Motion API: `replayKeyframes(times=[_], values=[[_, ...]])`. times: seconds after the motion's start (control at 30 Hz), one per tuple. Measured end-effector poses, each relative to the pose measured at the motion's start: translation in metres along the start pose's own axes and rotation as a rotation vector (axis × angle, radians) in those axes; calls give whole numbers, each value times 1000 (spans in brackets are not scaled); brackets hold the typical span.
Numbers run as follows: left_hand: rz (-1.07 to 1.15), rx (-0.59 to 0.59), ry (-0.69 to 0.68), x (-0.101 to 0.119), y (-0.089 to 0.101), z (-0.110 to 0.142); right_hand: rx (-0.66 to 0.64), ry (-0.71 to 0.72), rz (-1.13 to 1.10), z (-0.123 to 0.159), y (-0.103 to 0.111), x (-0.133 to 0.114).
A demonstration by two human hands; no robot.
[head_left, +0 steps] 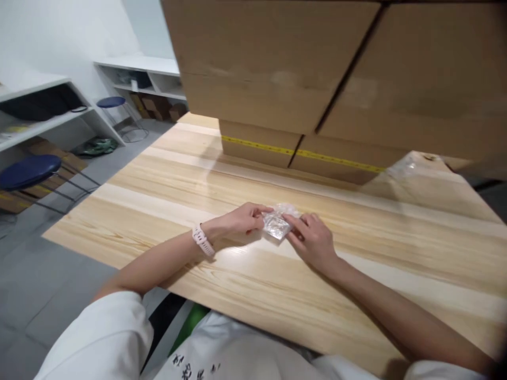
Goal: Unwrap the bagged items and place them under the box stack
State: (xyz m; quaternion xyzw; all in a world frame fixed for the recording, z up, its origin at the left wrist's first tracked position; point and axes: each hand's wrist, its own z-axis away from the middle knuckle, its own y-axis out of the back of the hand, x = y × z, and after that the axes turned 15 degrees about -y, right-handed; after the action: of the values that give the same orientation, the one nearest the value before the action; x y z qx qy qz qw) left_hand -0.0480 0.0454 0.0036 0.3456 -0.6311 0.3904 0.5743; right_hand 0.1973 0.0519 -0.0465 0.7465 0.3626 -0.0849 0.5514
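A small clear plastic bag (277,224) lies on the light wooden table (166,174), near its middle. My left hand (237,221), with a pale watch on the wrist, pinches the bag's left edge with closed fingers. My right hand (312,240) rests on the bag's right side, fingers curled over it. What the bag contains is too small to make out.
Large cardboard boxes (301,79) are stacked at the table's far side, with yellow tape along the lower ones. Another clear bag (404,168) lies at the far right. Blue stools (29,171) and white shelves (43,113) stand on the grey floor to the left.
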Motion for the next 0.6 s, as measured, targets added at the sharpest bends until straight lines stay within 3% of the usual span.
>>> replayKeyframes(times=[0.07,0.17,0.23,0.33,0.43,0.6], values=[[56,-1,42,2,-13,-25,120,-39,44,-3,13,17],[189,88,84,6,-28,-50,188,-156,-179,-6,25,26],[239,178,20,6,-36,-55,134,-346,-465,-8,26,24],[147,299,-102,-1,-45,-51,17,-607,-786,-12,19,19],[112,329,-125,-15,-48,-44,-25,-657,-876,-17,13,20],[340,253,-76,-30,-50,-40,-99,-674,-906,-17,12,23]])
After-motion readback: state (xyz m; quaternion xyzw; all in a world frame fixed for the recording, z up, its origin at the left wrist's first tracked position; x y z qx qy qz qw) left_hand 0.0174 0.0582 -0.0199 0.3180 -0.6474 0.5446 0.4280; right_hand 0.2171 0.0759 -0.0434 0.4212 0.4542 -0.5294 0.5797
